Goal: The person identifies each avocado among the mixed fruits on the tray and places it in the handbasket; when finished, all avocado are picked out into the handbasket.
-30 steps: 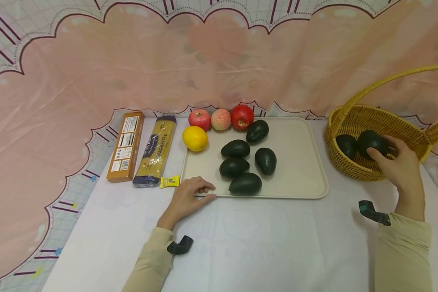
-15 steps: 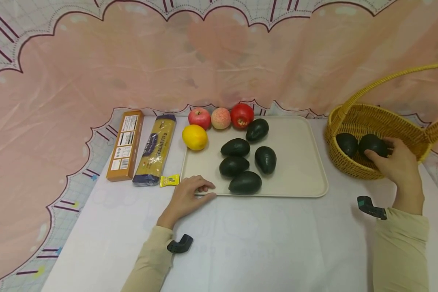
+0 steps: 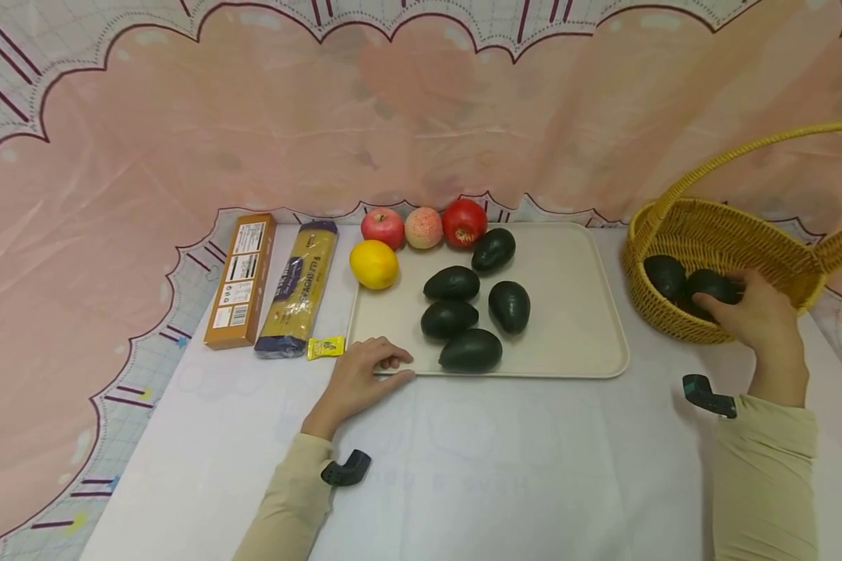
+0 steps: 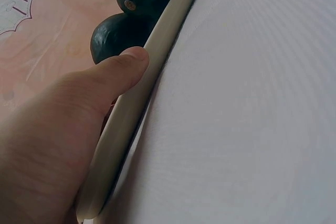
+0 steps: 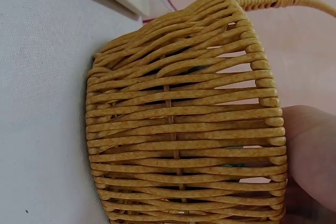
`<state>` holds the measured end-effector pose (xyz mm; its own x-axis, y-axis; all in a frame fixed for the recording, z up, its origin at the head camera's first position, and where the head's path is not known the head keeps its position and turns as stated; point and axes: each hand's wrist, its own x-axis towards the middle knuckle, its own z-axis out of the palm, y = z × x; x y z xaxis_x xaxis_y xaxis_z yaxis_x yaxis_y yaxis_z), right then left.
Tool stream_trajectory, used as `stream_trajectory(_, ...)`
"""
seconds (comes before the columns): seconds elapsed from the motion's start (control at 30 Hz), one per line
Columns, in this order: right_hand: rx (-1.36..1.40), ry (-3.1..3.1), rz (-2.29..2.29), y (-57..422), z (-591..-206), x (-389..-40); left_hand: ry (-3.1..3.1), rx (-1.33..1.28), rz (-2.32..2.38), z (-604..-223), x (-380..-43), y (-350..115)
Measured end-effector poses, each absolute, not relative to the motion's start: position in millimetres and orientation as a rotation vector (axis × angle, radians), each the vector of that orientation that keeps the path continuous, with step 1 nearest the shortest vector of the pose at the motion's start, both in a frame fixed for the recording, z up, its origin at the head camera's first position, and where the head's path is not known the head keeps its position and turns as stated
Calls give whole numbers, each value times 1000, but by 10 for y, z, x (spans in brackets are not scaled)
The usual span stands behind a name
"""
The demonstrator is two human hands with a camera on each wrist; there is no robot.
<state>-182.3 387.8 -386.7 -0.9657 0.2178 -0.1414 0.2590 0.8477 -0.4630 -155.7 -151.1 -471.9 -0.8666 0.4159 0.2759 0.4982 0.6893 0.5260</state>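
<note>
Head view shows the right hand (image 3: 765,315) inside a yellow-brown woven basket (image 3: 647,309), its thumb and fingers curled around one smooth, dark green avocado (image 3: 712,286); a second dark green avocado (image 3: 663,275) lies beside it in the basket. From the right wrist, the basket's wall hides most of these fingers. The left hand (image 3: 360,378) rests at the near edge of a cream rectangular tray (image 3: 575,312), with loosely bent fingers that hold nothing. This tray carries five other dark green avocados (image 3: 471,351), and near its far-left corner are a yellow oval lemon (image 3: 374,264) and three round reddish fruits (image 3: 465,223). Left of it, a long orange-brown carton (image 3: 242,282) and a yellow-and-blue spaghetti packet (image 3: 298,288) lie on the white-covered bench (image 3: 533,467)
</note>
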Motion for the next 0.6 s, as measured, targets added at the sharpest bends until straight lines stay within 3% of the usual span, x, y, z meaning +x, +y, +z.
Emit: stream_trajectory(0.6, 375, 2903, -791, 3834, -3854, -1814, -2755, -762, -928, -4710, -1552, -1518)
